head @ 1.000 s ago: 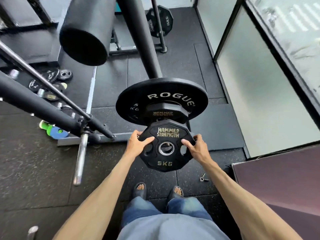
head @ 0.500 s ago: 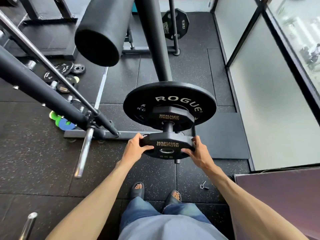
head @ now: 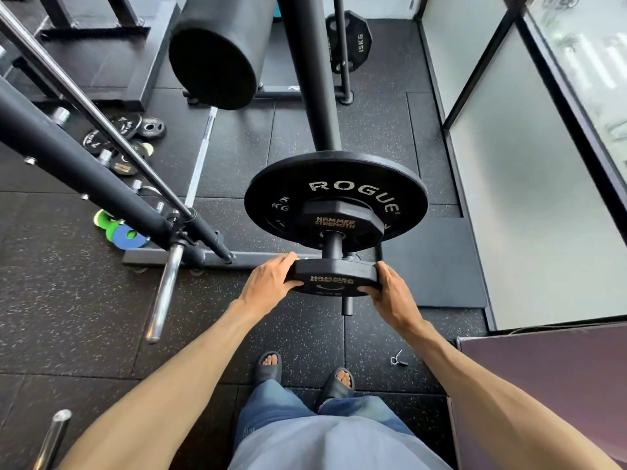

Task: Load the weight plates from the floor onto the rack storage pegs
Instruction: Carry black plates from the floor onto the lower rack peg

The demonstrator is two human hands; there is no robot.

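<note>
Both arms reach forward, elbows nearly straight. Left hand (head: 271, 283) and right hand (head: 390, 293) grip opposite edges of the small plate (head: 334, 274), thumbs on its near face. The plate is threaded on the storage peg (head: 332, 247), short of the Rogue plate (head: 336, 195).

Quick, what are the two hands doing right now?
Left hand: holding the left edge of the small Hammer Strength plate.
Right hand: holding the right edge of the same plate.

left hand (head: 269, 283), right hand (head: 393, 294), both gripping
</note>
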